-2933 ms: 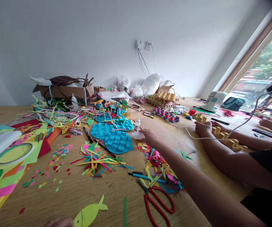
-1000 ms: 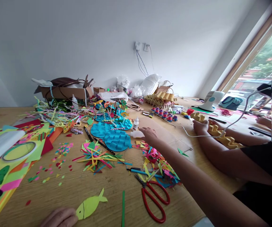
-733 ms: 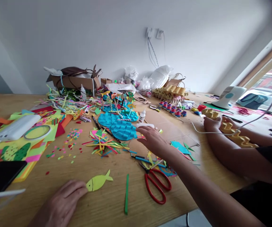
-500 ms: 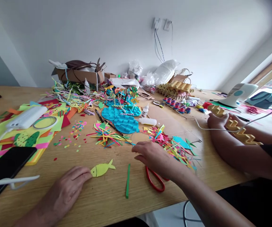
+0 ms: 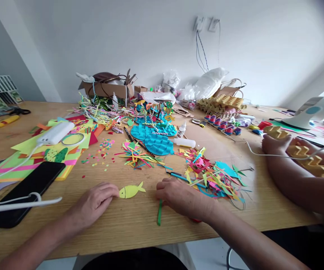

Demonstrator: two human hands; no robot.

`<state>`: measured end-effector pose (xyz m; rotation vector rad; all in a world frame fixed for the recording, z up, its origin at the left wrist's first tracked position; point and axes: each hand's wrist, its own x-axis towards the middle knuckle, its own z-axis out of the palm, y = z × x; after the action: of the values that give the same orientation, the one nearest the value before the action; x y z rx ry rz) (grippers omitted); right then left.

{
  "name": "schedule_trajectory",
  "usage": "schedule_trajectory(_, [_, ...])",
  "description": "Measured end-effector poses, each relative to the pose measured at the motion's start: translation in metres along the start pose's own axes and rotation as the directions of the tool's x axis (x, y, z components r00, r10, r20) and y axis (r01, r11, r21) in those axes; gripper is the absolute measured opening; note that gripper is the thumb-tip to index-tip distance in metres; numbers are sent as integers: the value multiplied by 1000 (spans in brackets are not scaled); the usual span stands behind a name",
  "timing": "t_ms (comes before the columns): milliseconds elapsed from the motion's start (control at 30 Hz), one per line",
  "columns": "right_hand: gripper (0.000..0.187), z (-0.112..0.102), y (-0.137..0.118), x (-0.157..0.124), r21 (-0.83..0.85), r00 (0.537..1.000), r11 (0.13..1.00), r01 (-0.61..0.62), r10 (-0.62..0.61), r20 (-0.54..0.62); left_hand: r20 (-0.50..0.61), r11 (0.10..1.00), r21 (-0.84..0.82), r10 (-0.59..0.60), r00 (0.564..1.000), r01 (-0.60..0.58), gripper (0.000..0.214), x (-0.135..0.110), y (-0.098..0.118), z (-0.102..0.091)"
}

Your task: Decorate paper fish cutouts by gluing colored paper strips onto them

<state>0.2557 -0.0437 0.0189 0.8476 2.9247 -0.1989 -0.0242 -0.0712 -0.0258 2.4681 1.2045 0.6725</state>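
Note:
A yellow paper fish with a drawn eye and gill line lies flat on the table. My left hand pinches its head end between closed fingertips. Right of the fish, a narrow green paper strip rests on the wood. Its far end disappears under my right hand, whose fingers are bent together around it; the fingertips are partly hidden. Beneath my right wrist shows a bit of a red scissors handle, mostly covered. Past that hand lies a thin blue pen-like tool.
Paper scraps and blue painted egg-carton shapes spread beyond my hands. A black phone and white cable lie at left, near a white power strip. At right, another person's hands hold a yellow egg-carton piece.
My right hand has come down onto the far end of the green strip and now covers more of the scissors. My left hand stays at the fish's head. The view has turned left.

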Motion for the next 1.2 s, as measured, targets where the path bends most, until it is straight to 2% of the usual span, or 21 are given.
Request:
schedule_trajectory(233, [17, 0, 3, 6, -24, 997, 999, 44, -42, 58, 18, 980, -161, -116, 993, 117, 25, 3, -5, -6])
schedule_trajectory(367, [15, 0, 2, 3, 2, 996, 1000, 6, -7, 87, 7, 959, -222, -179, 984, 176, 23, 0, 4, -13])
schedule_trajectory(533, [11, 8, 2, -3, 3, 999, 999, -38, 38, 39, 78, 925, -281, -244, 967, 256, 22, 2, 19, -9])
schedule_trajectory(800, [8, 6, -6, -10, 25, 996, 996, -85, 84, 40, 159, 958, -209, -167, 973, 199, 23, 14, 43, 2])
schedule_trajectory(1067, [13, 12, -9, -10, 36, 994, 994, -106, 105, 34, 272, 978, -137, -113, 956, 155, 24, 20, 60, 21])
schedule_trajectory(1200, [14, 9, -13, -11, 83, 987, 985, -154, 151, 48, 257, 972, -163, -123, 959, 168, 33, 22, 64, 29])
